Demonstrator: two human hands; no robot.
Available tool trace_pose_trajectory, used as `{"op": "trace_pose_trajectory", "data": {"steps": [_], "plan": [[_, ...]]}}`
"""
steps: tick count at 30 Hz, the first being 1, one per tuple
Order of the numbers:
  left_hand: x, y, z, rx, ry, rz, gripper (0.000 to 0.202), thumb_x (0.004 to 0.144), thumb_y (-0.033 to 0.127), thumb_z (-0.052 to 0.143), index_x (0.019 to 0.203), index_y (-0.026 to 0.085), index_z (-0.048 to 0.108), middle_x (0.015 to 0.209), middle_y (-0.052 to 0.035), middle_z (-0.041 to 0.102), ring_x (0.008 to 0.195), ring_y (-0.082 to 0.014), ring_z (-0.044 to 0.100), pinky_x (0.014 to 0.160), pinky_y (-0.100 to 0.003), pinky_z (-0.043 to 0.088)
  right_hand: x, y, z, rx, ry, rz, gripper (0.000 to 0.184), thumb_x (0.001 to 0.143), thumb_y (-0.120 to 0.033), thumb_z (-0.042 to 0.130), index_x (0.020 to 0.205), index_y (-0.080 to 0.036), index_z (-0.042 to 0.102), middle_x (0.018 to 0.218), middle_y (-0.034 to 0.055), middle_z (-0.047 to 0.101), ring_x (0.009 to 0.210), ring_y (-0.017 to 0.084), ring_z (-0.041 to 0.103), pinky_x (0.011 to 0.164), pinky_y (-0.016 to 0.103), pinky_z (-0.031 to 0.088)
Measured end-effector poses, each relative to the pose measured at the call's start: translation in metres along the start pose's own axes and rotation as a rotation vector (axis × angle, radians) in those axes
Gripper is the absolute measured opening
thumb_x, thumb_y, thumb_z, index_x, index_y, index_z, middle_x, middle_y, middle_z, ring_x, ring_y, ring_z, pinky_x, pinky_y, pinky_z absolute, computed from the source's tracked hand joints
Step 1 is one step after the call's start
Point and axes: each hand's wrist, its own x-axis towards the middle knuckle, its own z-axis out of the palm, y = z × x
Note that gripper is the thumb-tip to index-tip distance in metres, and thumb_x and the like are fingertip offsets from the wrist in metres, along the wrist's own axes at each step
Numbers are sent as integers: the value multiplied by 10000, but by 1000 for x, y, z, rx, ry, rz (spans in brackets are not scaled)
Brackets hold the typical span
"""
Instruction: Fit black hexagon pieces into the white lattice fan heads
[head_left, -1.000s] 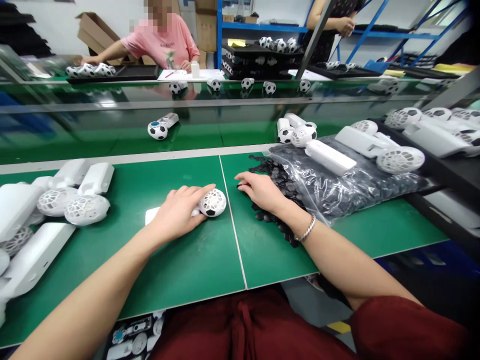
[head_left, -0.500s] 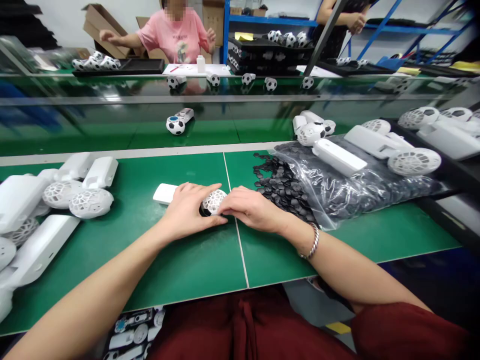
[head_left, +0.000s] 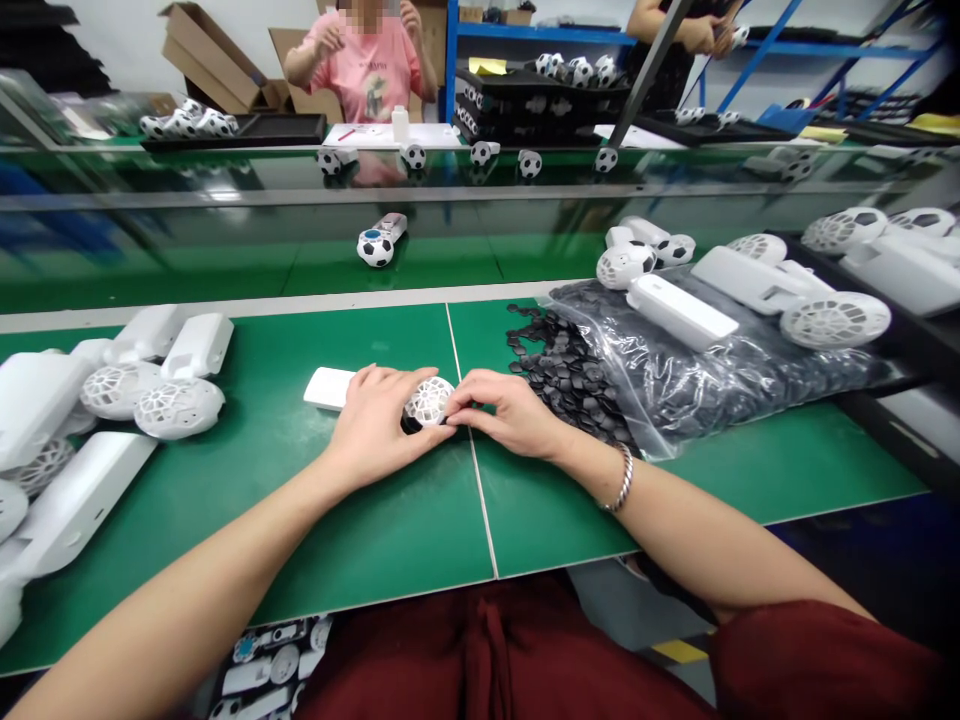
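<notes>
On the green bench lies a white plastic housing with a round lattice head (head_left: 430,401) and a flat handle (head_left: 328,388) pointing left. My left hand (head_left: 379,418) is wrapped round it, fingers behind the head and thumb along its near side. Dark pieces show at the head's lower left edge. At the right rim of the head, my right hand (head_left: 504,412) pinches with thumb and index finger; whatever is between the tips is too small to make out. A pile of small black pieces (head_left: 574,375) lies just beyond my right hand, spilling from a clear plastic bag (head_left: 697,390).
Several white housings (head_left: 180,406) are heaped at the left, and others (head_left: 836,318) lie on the bag and at the right. Past the bench edge, a belt (head_left: 300,250) carries a football-patterned unit (head_left: 377,245). Two people stand across the line, one in a pink shirt (head_left: 375,75).
My right fingertips have shifted slightly right, from over the head to its rim. The football-patterned units on the near belt have moved right. The person in pink has raised both hands.
</notes>
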Motion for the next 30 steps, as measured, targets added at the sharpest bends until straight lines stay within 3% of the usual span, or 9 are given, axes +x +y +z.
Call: {"op": "trace_pose_trajectory", "data": {"steps": [6,9,15,22,26,28,30], "plan": [[0,2,0,10,6,-7,581,730,562,562,1175,190,521,1015,-58,630,972,-245,505,946,-432,291,0,2,6,51,63,37,37,775,-185,624,751,-168,601,755,7,580,756,116,536,725,248,438],[0,3,0,8,16,-6,560,736,548,558,1157,180,534,1007,-61,633,949,-247,509,934,-437,303,0,7,6,87,93,125,152,735,-249,670,797,-163,560,827,5,525,689,93,527,652,229,441],[1,6,3,-32,58,7,512,742,488,558,1115,138,558,1001,-85,635,926,-255,522,836,-400,382,-1,11,8,64,21,258,300,746,-354,646,946,-193,490,992,13,521,653,79,545,661,243,442],[3,0,2,-28,27,58,503,761,481,534,1118,127,551,1007,-105,623,935,-270,525,814,-403,400,3,8,3,-57,16,226,300,772,-419,601,934,-185,507,962,11,565,670,86,549,664,230,435],[7,-11,-4,-91,-98,172,544,758,476,558,1195,162,484,1143,-99,573,1052,-265,486,978,-457,308,5,18,-27,-424,65,352,175,816,-345,567,854,-178,603,875,29,616,787,137,555,726,255,419],[7,-13,-5,-98,-167,227,555,778,453,542,1256,196,424,1229,-92,525,1171,-281,400,1049,-520,174,3,25,-42,-666,42,512,132,800,-293,587,854,-188,646,894,53,629,851,184,553,734,287,411],[6,-9,-4,-56,-160,198,580,782,467,534,1290,229,389,1309,-93,455,1261,-318,269,1043,-581,105,1,32,-52,-781,-20,633,128,781,-266,604,876,-207,666,915,59,637,871,208,558,701,294,407]]}}
